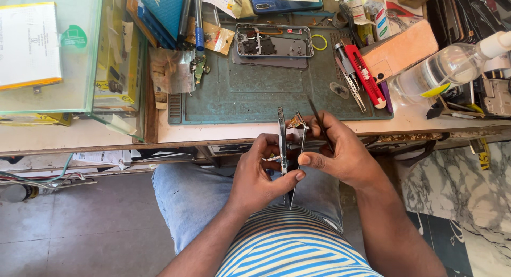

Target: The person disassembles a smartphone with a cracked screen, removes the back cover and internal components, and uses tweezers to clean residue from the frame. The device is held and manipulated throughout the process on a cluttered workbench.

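The left hand (261,173) holds a phone (282,149) on edge over the lap, near the bench (415,120) front, its grip closed around the body with the thumb across the near side; the right hand (340,152) pinches the thin panel (302,144) that stands apart from the phone at a narrow angle, and also holds dark tweezers (321,125); by the look of it the panel is being parted from the body; the next move calls for a slow, even pull, since a ribbon seems to bridge the far ends; a second opened phone (274,41) lies far on the green mat (255,90), a red cutter (365,74) to its right.
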